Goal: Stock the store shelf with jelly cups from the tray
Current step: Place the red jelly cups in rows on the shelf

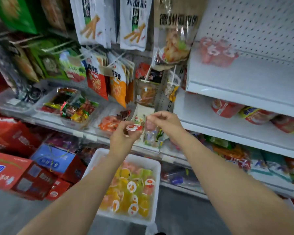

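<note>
Red-lidded jelly cup (134, 128) sits pinched in the left hand (124, 135) grip while the right hand (165, 123) pinches a pink cup (149, 125), both above the white tray (155, 168) near the shelf (85, 131), so either loose fingertip hold might slip

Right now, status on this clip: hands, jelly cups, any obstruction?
Left hand grips a red jelly cup. Right hand pinches a pink cup. White tray below, still full. Nothing blocking the shelf.
</note>
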